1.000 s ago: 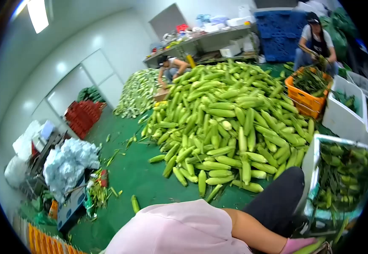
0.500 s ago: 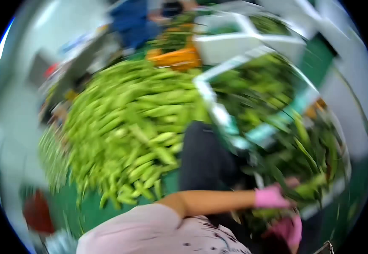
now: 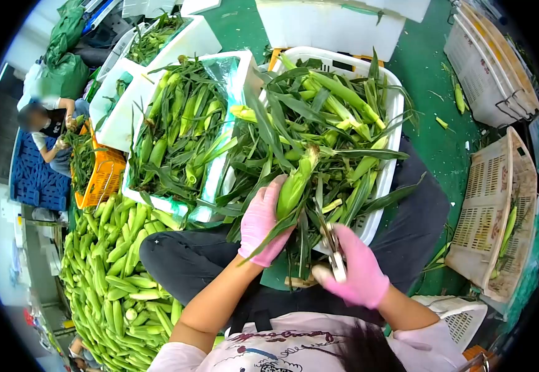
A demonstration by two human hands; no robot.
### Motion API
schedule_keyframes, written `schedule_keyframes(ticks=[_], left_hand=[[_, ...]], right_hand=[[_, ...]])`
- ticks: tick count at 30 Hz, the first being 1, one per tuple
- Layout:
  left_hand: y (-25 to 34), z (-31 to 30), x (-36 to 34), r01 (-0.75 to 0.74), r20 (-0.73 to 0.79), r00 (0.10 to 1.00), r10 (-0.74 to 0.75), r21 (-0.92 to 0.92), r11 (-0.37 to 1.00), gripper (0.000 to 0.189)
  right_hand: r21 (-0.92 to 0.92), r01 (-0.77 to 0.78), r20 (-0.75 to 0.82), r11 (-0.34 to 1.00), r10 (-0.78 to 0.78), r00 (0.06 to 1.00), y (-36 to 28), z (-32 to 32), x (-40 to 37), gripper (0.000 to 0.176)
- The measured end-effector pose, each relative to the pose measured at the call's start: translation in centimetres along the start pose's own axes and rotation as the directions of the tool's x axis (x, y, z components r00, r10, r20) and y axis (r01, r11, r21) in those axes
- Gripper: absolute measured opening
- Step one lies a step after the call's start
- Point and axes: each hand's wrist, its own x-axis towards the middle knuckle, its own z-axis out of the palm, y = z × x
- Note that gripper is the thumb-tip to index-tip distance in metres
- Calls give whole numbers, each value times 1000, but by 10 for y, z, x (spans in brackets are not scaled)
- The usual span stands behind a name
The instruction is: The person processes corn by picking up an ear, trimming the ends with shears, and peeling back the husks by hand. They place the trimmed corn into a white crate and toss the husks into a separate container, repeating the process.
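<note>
My left hand (image 3: pixel 262 228), in a pink glove with bare fingertips, is closed around an ear of corn (image 3: pixel 294 189) in its green husk, with the silk end pointing up and away from me. My right hand (image 3: pixel 359 270), gloved the same way, grips a pair of pruning shears (image 3: pixel 336 255) by pale handles. The dark blades point toward the leaves just right of the ear. Both hands are over my lap, at the near edge of a white plastic basket (image 3: pixel 398 115) heaped with leafy corn ears.
A white foam box (image 3: pixel 245 68) of leafy corn stands left of the basket. A large pile of trimmed corn ears (image 3: pixel 114 279) covers the floor at my left. Beyond are an orange crate (image 3: pixel 108 177) and a seated person (image 3: pixel 49 127). Worn crates (image 3: pixel 483 211) stand at right.
My view has swung right and steadied from a blur. My hands, earlier low at the right among leaves, are now central, with the corn ear and shears clearly visible.
</note>
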Motion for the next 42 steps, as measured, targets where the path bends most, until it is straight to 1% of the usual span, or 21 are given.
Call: schedule_keyframes(ticks=[3, 4, 5, 8, 11, 12, 15, 16, 17, 19, 21, 23, 25, 26, 27, 29, 30, 32, 35, 39, 42], left_hand=[[0, -22, -13, 92, 10, 996, -92, -174, 980, 66], [-3, -29, -17, 37, 22, 999, -34, -161, 986, 65], [-12, -33, -23, -28, 78, 996, 40, -148, 989, 67], [-41, -41, -31, 206, 470, 882, 24, -432, 878, 70], [-37, -68, -27, 300, 632, 773, 60, -447, 843, 66], [-35, -74, -26, 298, 619, 783, 60, -458, 838, 65], [-33, -76, -24, 263, 572, 818, 64, -471, 842, 61], [-36, -75, -23, 242, 549, 834, 53, -451, 859, 59], [-38, -76, -22, 222, 523, 852, 39, -427, 876, 57], [-27, -91, -16, 225, 530, 848, 30, -409, 885, 56], [-31, -90, -18, 101, 481, 868, 124, -415, 904, 56], [-31, -90, -11, 85, 592, 780, 205, -425, 901, 59], [-33, -81, -4, -15, 655, 686, 319, -425, 905, 59], [-36, -73, -2, -15, 661, 667, 344, -450, 893, 59], [-35, -71, -3, 4, 618, 715, 326, -470, 883, 58], [-31, -72, -4, 24, 527, 801, 285, -504, 864, 55], [-19, -79, -5, 157, 530, 828, 180, -528, 835, 51], [-17, -73, -9, -170, 208, 935, 287, -448, 878, 52], [-17, -65, -15, -410, -40, 910, 413, -240, 880, 61], [-16, -61, -22, -516, -264, 814, 516, 77, 853, 62], [-22, -59, -30, -486, -372, 760, 534, 222, 846, 58]], right_hand=[[98, -169, 121, 981, 156, 980, 27, 16, 21, 80], [216, -224, 222, 950, 176, 959, 31, 19, 24, 87], [247, -188, 231, 951, 131, 964, 36, 22, 26, 88], [254, -82, 245, 964, 18, 969, 38, 21, 33, 93], [58, 52, 242, 997, -65, 968, 40, 18, 39, 83], [22, 82, 275, 996, -85, 958, 35, 16, 42, 64], [243, -454, 468, 857, 307, 829, -1, -3, 41, 46], [443, -416, 404, 794, 238, 884, 13, 1, 34, 33], [507, -400, 383, 764, 216, 898, 11, -3, 32, 37], [516, -533, 539, 671, 230, 810, -2, -23, 30, 41], [451, -421, 593, 787, 89, 801, 9, -21, 28, 50], [344, -353, 615, 870, 75, 785, 8, -17, 29, 55], [308, -57, 504, 950, -112, 857, 4, -13, 38, 51], [220, -230, 551, 948, 74, 831, -6, -19, 41, 47], [124, -386, 577, 914, 250, 777, -21, -26, 45, 42], [444, -429, 421, 786, 240, 875, -13, -24, 38, 39], [626, -395, 354, 673, 206, 912, -11, -24, 35, 41], [869, -265, 204, 418, 185, 961, -16, -13, 29, 47], [777, -348, 280, 525, 207, 938, -32, -8, 24, 45], [838, -377, 292, 395, 261, 920, -51, 16, 32, 38], [820, -338, 244, 462, 252, 936, -61, 30, 36, 38]])
